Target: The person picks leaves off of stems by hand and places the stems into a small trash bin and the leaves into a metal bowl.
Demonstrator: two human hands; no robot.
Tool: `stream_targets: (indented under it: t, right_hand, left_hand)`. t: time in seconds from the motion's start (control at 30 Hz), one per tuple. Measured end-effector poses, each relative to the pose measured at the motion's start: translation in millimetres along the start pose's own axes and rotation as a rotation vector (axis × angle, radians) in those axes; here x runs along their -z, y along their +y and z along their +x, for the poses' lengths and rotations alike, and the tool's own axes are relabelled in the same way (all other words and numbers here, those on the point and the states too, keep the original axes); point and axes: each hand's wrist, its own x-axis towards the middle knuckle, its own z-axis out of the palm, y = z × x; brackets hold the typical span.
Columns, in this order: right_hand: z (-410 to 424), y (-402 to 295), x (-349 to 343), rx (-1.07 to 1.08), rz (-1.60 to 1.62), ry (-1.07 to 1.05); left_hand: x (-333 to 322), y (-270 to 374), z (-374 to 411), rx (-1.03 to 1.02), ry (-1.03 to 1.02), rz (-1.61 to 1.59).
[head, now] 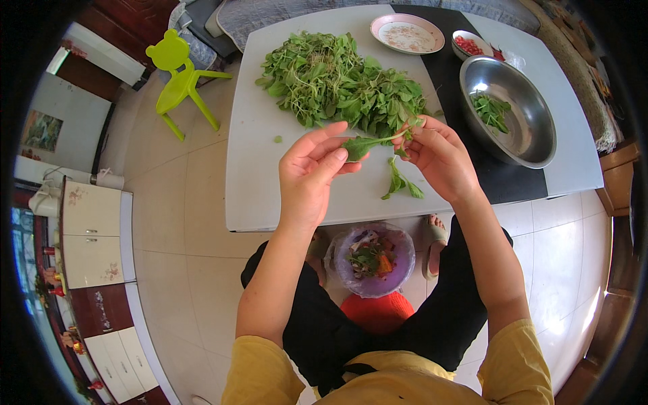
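Over the table's near part, my left hand (pixel 316 169) holds the leaf end of a leafy green sprig (pixel 362 147) between thumb and fingers. My right hand (pixel 438 152) pinches the same sprig by its stem. Beyond both hands lies a large heap of leafy greens (pixel 324 76). A loose green sprig (pixel 400 182) rests on the tabletop just below my right hand. To the right stands a stainless steel bowl (pixel 536 121) with some picked greens (pixel 491 111) inside.
A pink-rimmed plate (pixel 407 34) and a small bowl of red pieces (pixel 468 45) stand at the table's (pixel 253 187) far right. Between my feet is a plastic-lined purple bin (pixel 405 268) of scraps, near a red stool seat (pixel 377 311). A green child's chair (pixel 177 93) stands left.
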Motion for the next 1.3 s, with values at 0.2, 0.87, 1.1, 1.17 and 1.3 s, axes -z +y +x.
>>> stream_targets:
  t: [0.2, 0.87, 1.1, 1.17, 1.3]
  right_hand:
    - [0.0, 0.0, 1.8, 0.006, 0.001, 0.001]
    - [-2.3, 1.7, 0.3, -0.033, -0.023, -0.001]
    - [-1.9, 2.5, 1.4, -0.034, -0.013, -0.002]
    - [-1.8, 3.0, 0.9, -0.039, -0.009, 0.002]
    - [-1.8, 4.1, 1.6, -0.036, 0.0, -0.013]
  left_hand:
    - [-2.2, 3.0, -1.0, -0.025, 0.006, 0.016]
    - [-2.3, -2.6, -1.6, 0.08, -0.022, 0.14]
    - [-3.6, -1.3, -2.3, 0.069, -0.03, 0.101]
    - [-5.2, 1.8, -3.3, 0.075, -0.032, 0.084]
    - [-6.3, 3.7, -3.9, 0.087, -0.031, 0.072]
